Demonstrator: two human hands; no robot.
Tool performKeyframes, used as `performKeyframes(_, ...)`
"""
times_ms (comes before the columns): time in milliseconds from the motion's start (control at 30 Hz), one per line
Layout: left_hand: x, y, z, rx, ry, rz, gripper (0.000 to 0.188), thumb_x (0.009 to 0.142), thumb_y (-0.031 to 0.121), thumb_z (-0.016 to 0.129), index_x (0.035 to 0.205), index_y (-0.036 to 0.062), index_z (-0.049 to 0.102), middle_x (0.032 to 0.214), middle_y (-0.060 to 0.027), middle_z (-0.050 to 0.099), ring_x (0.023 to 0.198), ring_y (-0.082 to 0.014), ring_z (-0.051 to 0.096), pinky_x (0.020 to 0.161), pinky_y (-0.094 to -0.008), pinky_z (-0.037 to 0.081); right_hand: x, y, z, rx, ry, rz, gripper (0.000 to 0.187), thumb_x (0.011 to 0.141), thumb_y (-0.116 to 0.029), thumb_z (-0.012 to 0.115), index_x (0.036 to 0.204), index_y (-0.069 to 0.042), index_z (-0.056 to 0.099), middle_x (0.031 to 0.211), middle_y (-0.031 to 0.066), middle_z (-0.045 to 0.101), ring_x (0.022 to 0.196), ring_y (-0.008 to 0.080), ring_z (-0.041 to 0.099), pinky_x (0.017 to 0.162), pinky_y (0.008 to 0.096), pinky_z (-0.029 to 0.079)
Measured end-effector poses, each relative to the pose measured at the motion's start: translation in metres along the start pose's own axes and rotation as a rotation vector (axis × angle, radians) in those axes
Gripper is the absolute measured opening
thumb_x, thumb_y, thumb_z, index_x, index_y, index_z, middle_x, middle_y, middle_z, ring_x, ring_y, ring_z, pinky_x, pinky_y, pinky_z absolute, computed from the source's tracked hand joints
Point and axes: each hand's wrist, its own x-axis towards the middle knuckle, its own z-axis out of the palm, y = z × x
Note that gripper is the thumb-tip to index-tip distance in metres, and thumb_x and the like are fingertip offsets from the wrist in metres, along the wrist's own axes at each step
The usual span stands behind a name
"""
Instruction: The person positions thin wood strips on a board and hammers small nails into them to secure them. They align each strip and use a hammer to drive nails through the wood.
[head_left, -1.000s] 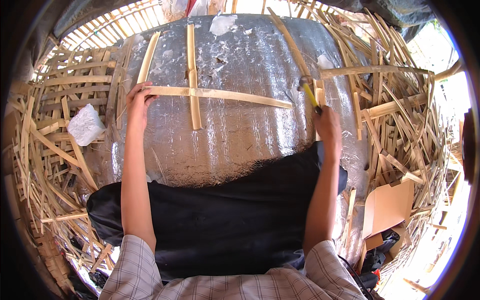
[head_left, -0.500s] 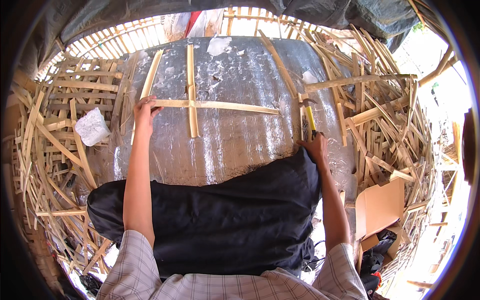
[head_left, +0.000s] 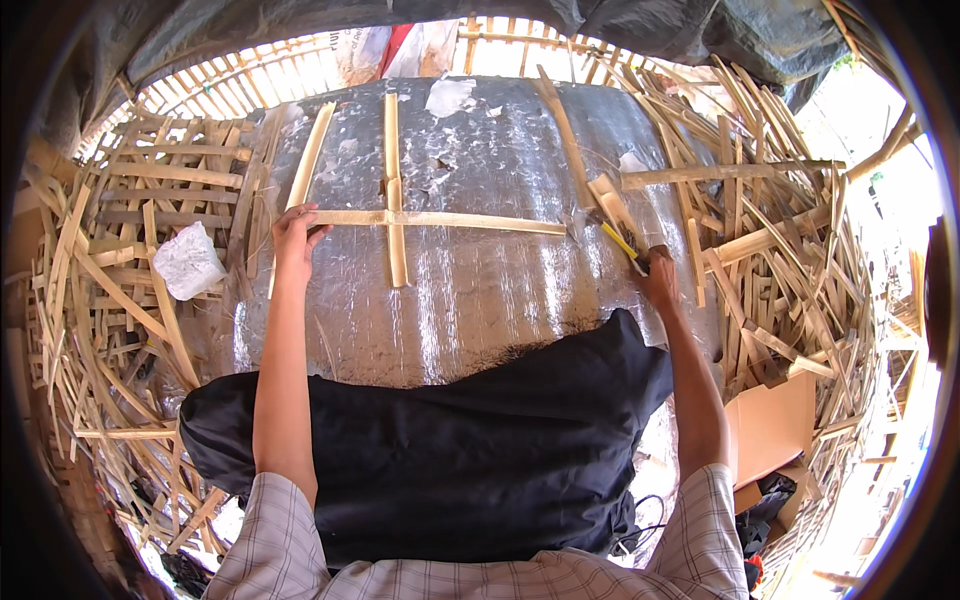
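My left hand [head_left: 294,238] is closed around the left end of a long bamboo strip [head_left: 480,222] lying level across the silvery sheet. That strip crosses an upright bamboo strip [head_left: 397,250]. Another slanting bamboo strip [head_left: 312,155] runs up beyond my left fingers. In my right hand [head_left: 657,278] is a claw hammer [head_left: 620,240] with a yellow and black handle, its head leaning left near the long strip's right end. Just beside the hammer, a short bamboo piece [head_left: 614,205] lies tilted; whether my right fingers touch it I cannot tell.
The worn silvery sheet [head_left: 490,300] covers the work surface. A white lump [head_left: 189,261] rests on woven bamboo [head_left: 170,190] at left. Loose bamboo strips [head_left: 770,270] pile up at right, above an open cardboard box [head_left: 770,425]. Black cloth [head_left: 430,460] covers my lap.
My right hand has shifted right and slightly away from me. The hammer has tipped, its head swinging left. The short bamboo piece beside it now slants. My left hand keeps its hold.
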Motion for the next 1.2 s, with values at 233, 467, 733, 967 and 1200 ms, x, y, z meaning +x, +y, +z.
performKeyframes(233,0.001,-0.001,-0.002,0.054,0.009,0.006,0.016,0.093,0.000,0.062,0.107,-0.0063,0.068,0.116,-0.0146,0.066,0.095,-0.0260,0.070,0.082,-0.0405,0.066,0.043,0.011,0.003,-0.118,-0.054,-0.001,0.027,0.080,-0.014,0.082,0.093,0.005,0.070,0.104,0.0277,0.066,0.094,0.0468,0.067,0.082,0.0533,0.055)
performKeyframes(467,0.002,-0.006,-0.007,0.069,-0.014,-0.023,0.018,0.093,0.001,0.063,0.109,-0.0074,0.067,0.114,-0.0152,0.066,0.093,-0.0272,0.071,0.084,-0.0411,0.066,0.058,0.011,0.014,-0.242,-0.091,0.253,0.040,0.084,-0.034,0.082,0.100,0.001,0.072,0.110,0.0261,0.067,0.104,0.0430,0.067,0.088,0.0513,0.056)
performKeyframes(733,-0.001,-0.003,-0.002,0.047,-0.021,0.014,0.017,0.093,0.001,0.064,0.108,-0.0071,0.067,0.114,-0.0153,0.066,0.094,-0.0275,0.071,0.084,-0.0409,0.066,0.040,0.004,0.002,-0.224,-0.164,0.361,0.041,0.081,-0.029,0.085,0.098,0.005,0.070,0.109,0.0264,0.067,0.107,0.0423,0.065,0.092,0.0484,0.053)
performKeyframes(967,0.000,-0.004,-0.003,0.052,0.010,0.010,0.017,0.093,0.000,0.063,0.107,-0.0079,0.066,0.114,-0.0149,0.067,0.095,-0.0275,0.071,0.084,-0.0413,0.066,0.027,-0.034,0.000,-0.149,-0.043,0.160,0.046,0.075,-0.028,0.093,0.096,0.007,0.072,0.098,0.0283,0.072,0.093,0.0409,0.070,0.084,0.0495,0.055)
performKeyframes(1200,0.007,-0.007,-0.014,0.061,-0.018,-0.015,0.017,0.093,0.001,0.064,0.108,-0.0064,0.068,0.115,-0.0152,0.067,0.097,-0.0279,0.069,0.085,-0.0407,0.066,0.014,-0.072,0.034,0.106,-0.229,0.252,0.041,0.074,-0.032,0.093,0.085,0.003,0.074,0.077,0.0237,0.071,0.074,0.0400,0.070,0.071,0.0494,0.053)
